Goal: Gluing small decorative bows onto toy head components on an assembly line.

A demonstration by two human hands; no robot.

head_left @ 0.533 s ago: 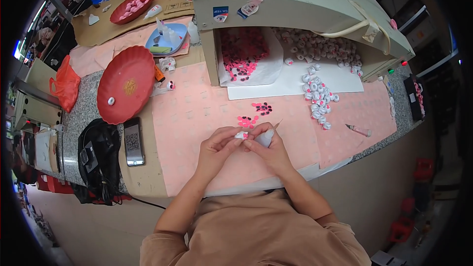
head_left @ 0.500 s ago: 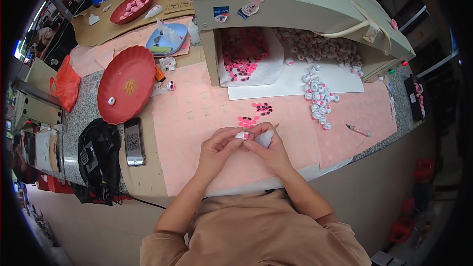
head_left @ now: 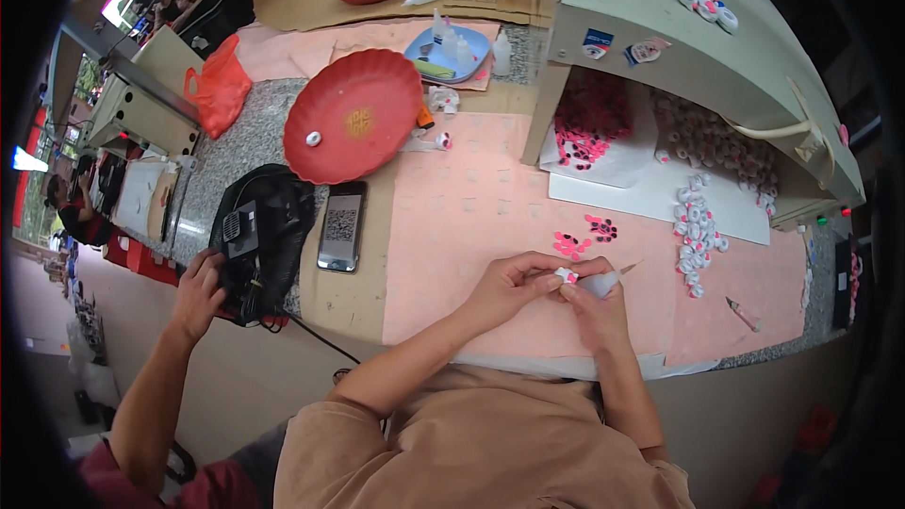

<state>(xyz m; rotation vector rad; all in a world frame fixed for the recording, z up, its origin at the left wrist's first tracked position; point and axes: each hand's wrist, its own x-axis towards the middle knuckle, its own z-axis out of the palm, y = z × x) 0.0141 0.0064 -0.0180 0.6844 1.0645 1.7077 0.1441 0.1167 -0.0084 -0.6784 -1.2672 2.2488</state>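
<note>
The two hands meet over the pink sheet (head_left: pixel 452 259), their fingertips pinching a small white piece (head_left: pixel 566 275) with a pink spot between them. The left hand (head_left: pixel 506 290) grips it from the left with thumb and fingers. The right hand (head_left: pixel 600 313) closes on its other side and also cradles a translucent squeeze bottle (head_left: pixel 600 285), whose thin tip points up and to the right.

Just beyond the fingers lie a loose cluster of pink discs (head_left: pixel 571 245) and, beside it, a cluster of dark-faced discs (head_left: pixel 601 228). To the right, a trail of white rings (head_left: pixel 696 240) with pink spots runs out from under a grey-green metal housing (head_left: pixel 698 55), and a slim pen-like tool (head_left: pixel 743 315) lies near them. Under the housing, a heap of pink and dark discs (head_left: pixel 586 137) sits beside many more white rings.

Left of the sheet, a smartphone (head_left: pixel 341 228) lies near a black plastic bag (head_left: pixel 267 212); a co-worker's hand (head_left: pixel 198 294) is at the bag's left edge, though contact is hard to tell. Above the phone, a scalloped red plate (head_left: pixel 382 94) on the speckled tabletop (head_left: pixel 269 118) bears one white ring (head_left: pixel 313 139). Beyond it, a blue tray (head_left: pixel 481 49) carries small bottles.
</note>
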